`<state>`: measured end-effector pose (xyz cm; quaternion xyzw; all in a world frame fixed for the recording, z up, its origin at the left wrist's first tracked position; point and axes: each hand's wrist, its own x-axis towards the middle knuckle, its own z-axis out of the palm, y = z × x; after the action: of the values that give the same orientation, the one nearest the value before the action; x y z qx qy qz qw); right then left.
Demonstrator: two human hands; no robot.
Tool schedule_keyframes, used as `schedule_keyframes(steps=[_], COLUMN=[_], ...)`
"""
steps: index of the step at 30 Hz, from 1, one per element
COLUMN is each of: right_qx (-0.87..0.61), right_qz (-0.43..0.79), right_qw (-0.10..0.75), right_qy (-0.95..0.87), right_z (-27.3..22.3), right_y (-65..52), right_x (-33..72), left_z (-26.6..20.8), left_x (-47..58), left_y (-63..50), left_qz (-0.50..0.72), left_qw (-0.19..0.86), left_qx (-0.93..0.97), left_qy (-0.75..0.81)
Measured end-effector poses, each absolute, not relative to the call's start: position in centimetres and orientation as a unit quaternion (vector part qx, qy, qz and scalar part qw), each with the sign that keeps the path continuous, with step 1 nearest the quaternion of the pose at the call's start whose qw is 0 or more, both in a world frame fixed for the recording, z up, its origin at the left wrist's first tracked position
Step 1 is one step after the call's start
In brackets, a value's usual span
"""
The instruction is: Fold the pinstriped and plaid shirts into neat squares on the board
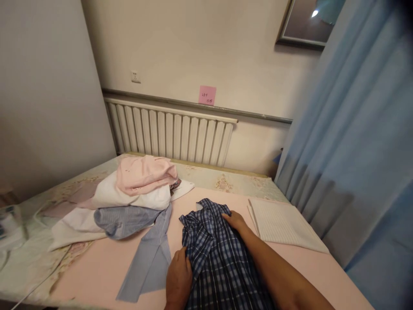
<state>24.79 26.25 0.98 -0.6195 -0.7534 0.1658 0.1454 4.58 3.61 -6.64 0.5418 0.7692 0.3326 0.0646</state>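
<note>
A dark blue plaid shirt [222,254] lies in front of me, its collar pointing toward the wall and its lower part running out of view at the bottom. My left hand [179,275] has its fingers closed on the shirt's left edge. Near the collar on the other side, my right hand [237,221] pinches the fabric at the shoulder. Left of the shirt, a light blue garment [148,262] trails down from a heap of clothes. A folded cream striped cloth [287,224] rests to the right of my right arm.
Heaped at the left are a pink garment [145,172] and white clothes [132,198]. A pink sheet [90,280] covers part of the flowered tabletop [222,183]. A white object [11,228] sits at the left edge. Behind stands a radiator [171,129]; a blue curtain [355,129] hangs at right.
</note>
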Motion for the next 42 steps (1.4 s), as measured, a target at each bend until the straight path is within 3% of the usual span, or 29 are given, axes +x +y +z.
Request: schedule_keyframes(steps=[8, 19, 26, 31, 36, 42], right_qx=[-0.573, -0.567, -0.531, -0.552, -0.588, -0.544], right_qz=[0.177, 0.167, 0.129, 0.12, 0.08, -0.054], right_qw=[0.071, 0.094, 0.066, 0.047, 0.135, 0.355], right_qy=[-0.797, -0.801, -0.835, -0.824, -0.794, -0.758], right_z=[0.0, 0.8, 0.8, 1.4, 9.3, 28.3], right_y=[21.4, 19.1, 15.7, 15.7, 21.9, 30.5], right_x=[13.1, 13.4, 10.0, 9.9, 12.6, 16.5], left_z=[-6.0, -6.4, -5.3, -5.8, -6.8, -7.3], left_x=[4.7, 4.4, 4.5, 4.5, 4.6, 4.6], left_y=[3.4, 3.3, 3.0, 3.0, 3.3, 3.6], left_qz=[0.322, 0.327, 0.296, 0.359, 0.458, 0.486], left_qw=[0.076, 0.072, 0.095, 0.113, 0.086, 0.077], left_qx=[0.544, 0.558, 0.579, 0.553, 0.482, 0.472], left_qy=[0.771, 0.759, 0.754, 0.743, 0.742, 0.732])
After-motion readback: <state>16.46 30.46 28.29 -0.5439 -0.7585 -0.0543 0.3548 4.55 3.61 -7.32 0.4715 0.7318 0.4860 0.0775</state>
